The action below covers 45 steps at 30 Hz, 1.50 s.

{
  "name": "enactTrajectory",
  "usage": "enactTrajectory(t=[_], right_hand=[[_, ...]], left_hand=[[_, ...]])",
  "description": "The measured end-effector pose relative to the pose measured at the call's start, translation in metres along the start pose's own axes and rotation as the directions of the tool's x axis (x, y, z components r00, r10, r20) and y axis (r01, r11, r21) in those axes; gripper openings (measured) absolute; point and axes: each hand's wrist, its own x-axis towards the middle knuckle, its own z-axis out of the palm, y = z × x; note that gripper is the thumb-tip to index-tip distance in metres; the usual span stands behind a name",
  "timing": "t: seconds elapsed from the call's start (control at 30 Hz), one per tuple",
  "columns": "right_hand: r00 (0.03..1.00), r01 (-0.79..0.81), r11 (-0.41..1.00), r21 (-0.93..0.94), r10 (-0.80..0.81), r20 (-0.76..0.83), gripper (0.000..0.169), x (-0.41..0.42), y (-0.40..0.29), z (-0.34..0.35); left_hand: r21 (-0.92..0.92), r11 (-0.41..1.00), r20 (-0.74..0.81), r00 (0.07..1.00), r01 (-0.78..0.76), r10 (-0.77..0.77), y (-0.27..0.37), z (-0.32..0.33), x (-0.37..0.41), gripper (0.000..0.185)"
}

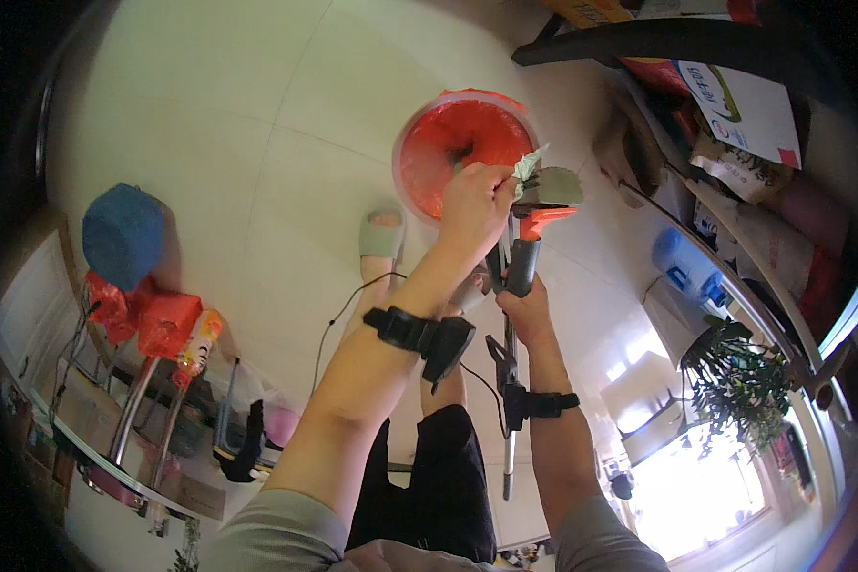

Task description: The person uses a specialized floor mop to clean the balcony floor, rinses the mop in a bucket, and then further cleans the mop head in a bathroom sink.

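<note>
A crumpled pale tissue or cloth point(528, 170) is pinched in the fingers of my left hand point(475, 204), above the right side of a round bin point(436, 154) lined with a red plastic bag. My right hand point(528, 307) grips a long tool with a dark grey handle point(523, 268), an orange part point(547, 220) and a thin metal shaft point(509, 457). At its upper end is a rounded grey-brown head point(559, 186), which the tissue touches or overlaps. The tool's exact kind is unclear. Inside the bin, a small dark thing is partly hidden by my left hand.
My slippered foot point(382, 236) stands below the bin on the tiled floor point(200, 164). At left are a blue stool-like object point(123, 236), red bags point(168, 325) and an orange bottle point(200, 343). Cartons point(740, 107), a blue water jug point(686, 264) and a leafy plant point(740, 386) line the right.
</note>
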Motion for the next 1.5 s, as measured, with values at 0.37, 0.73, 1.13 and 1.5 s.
enactTrajectory(t=[0.37, 0.73, 1.13, 1.5], right_hand=[[0.993, -0.118, 0.990, 0.076, 0.119, -0.009, 0.033, 0.004, 0.000, -0.007], [0.998, -0.062, 0.997, 0.054, 0.062, -0.005, 0.028, 0.002, -0.009, -0.004], [0.987, -0.130, 0.965, 0.229, 0.104, 0.122, 0.030, 0.017, 0.006, -0.019], [0.967, -0.190, 0.905, 0.381, 0.104, 0.234, 0.031, 0.021, -0.001, -0.033]], left_hand=[[0.226, 0.959, -0.032, 0.985, 0.172, -0.169, -0.054, -0.002, 0.009, 0.018], [0.382, 0.911, -0.001, 0.986, 0.154, -0.166, -0.087, 0.009, 0.003, 0.017], [0.211, 0.961, -0.095, 0.982, 0.179, -0.162, -0.063, 0.027, -0.004, 0.017], [0.272, 0.912, -0.198, 0.946, 0.306, -0.258, -0.067, 0.003, -0.003, 0.017]])
